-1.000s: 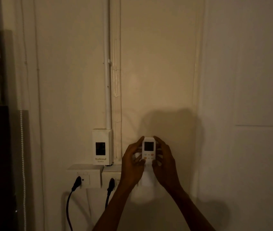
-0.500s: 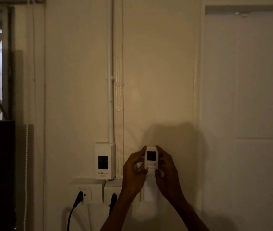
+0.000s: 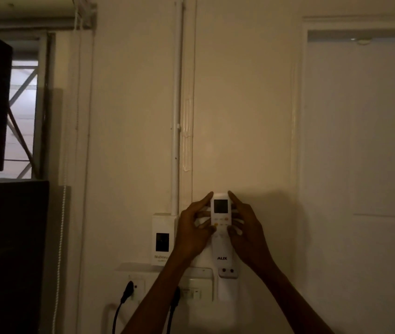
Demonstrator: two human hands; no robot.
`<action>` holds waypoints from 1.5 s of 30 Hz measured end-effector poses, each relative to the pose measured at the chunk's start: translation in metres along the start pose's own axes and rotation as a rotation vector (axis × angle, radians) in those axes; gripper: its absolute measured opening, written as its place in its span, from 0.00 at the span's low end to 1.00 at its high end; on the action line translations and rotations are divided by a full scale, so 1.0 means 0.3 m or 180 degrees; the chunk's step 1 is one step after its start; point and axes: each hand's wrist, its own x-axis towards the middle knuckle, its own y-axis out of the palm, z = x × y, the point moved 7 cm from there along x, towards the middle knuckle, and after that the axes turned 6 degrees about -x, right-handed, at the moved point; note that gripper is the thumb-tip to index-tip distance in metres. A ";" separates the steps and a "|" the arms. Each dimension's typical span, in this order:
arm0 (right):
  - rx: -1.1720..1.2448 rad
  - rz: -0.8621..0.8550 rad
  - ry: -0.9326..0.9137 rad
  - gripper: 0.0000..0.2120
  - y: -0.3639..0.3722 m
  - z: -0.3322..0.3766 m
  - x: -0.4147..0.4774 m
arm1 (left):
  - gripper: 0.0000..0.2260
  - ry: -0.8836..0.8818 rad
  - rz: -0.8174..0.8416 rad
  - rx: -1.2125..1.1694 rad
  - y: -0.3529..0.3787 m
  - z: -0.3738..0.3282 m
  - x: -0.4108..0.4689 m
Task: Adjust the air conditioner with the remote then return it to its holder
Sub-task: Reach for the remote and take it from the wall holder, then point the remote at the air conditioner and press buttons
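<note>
A white AUX remote [image 3: 221, 210] with a dark screen and orange buttons stands upright against the wall. My left hand [image 3: 194, 232] grips its left side, index finger at the top edge and thumb on a lower button. My right hand [image 3: 247, 232] grips the right side the same way. Below the remote, a white wall holder [image 3: 228, 285] with two screws shows; the remote's bottom end sits just above its screw plate. No air conditioner is in view.
A white National breaker box [image 3: 163, 239] is mounted left of my hands, under a vertical conduit [image 3: 174, 116]. Sockets with two black plugs [image 3: 127, 291] sit below. A dark object [image 3: 6, 249] and a window fill the left; a white door [image 3: 365, 141] is right.
The camera has tilted and moved closer, so more of the upper wall and door frame shows. Both hands keep hold of the remote, which sits higher, baring the holder's screw plate.
</note>
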 end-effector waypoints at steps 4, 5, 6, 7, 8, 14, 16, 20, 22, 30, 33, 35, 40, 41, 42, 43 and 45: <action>0.0013 0.0043 -0.0065 0.30 0.000 0.050 0.007 | 0.32 0.0082 0.0038 0.0101 -0.028 -0.061 -0.007; 0.0005 0.0054 -0.0077 0.30 -0.003 0.063 0.010 | 0.32 0.0078 0.0035 0.0106 -0.034 -0.080 -0.011; 0.0005 0.0066 -0.0079 0.30 -0.007 0.078 0.013 | 0.31 0.0087 0.0029 0.0117 -0.038 -0.102 -0.015; 0.0011 0.0080 -0.0083 0.30 -0.012 0.095 0.014 | 0.31 0.0113 0.0024 0.0137 -0.043 -0.126 -0.021; 0.0012 0.0096 -0.0098 0.30 -0.017 0.117 0.015 | 0.31 0.0145 0.0023 0.0165 -0.047 -0.153 -0.027; -0.0030 0.0103 -0.0260 0.30 -0.074 0.278 -0.004 | 0.32 0.0280 0.0026 0.0292 -0.067 -0.334 -0.085; -0.0074 0.0101 -0.0290 0.30 -0.099 0.340 -0.018 | 0.32 0.0350 0.0039 0.0362 -0.067 -0.399 -0.118; -0.0104 0.0088 -0.0317 0.32 -0.159 0.466 -0.065 | 0.32 0.0343 -0.0009 0.0467 -0.064 -0.519 -0.192; -0.0049 0.0088 -0.0349 0.32 -0.191 0.528 -0.106 | 0.33 0.0319 -0.0027 0.0452 -0.062 -0.585 -0.242; 0.0371 0.0293 -0.0184 0.33 -0.283 0.832 -0.294 | 0.31 0.0377 -0.0200 0.0686 -0.103 -0.873 -0.499; 0.0544 0.0373 -0.0170 0.33 -0.296 0.948 -0.388 | 0.31 0.0342 -0.0259 0.0717 -0.134 -0.984 -0.619; 0.0633 0.0397 -0.0135 0.32 -0.300 1.015 -0.446 | 0.30 0.0309 -0.0315 0.0734 -0.156 -1.046 -0.699; 0.0812 0.0413 -0.0006 0.33 -0.295 1.195 -0.559 | 0.30 0.0234 -0.0318 0.0913 -0.232 -1.202 -0.844; 0.0860 0.0421 -0.0003 0.33 -0.293 1.234 -0.572 | 0.30 0.0213 -0.0344 0.0956 -0.251 -1.237 -0.860; 0.0922 0.0433 -0.0004 0.33 -0.292 1.273 -0.582 | 0.31 0.0204 -0.0368 0.0985 -0.270 -1.271 -0.875; 0.0989 0.0442 -0.0015 0.33 -0.290 1.311 -0.588 | 0.31 0.0213 -0.0381 0.1001 -0.289 -1.303 -0.890; 0.1095 0.0455 -0.0036 0.31 -0.283 1.386 -0.600 | 0.31 0.0246 -0.0383 0.1020 -0.328 -1.358 -0.920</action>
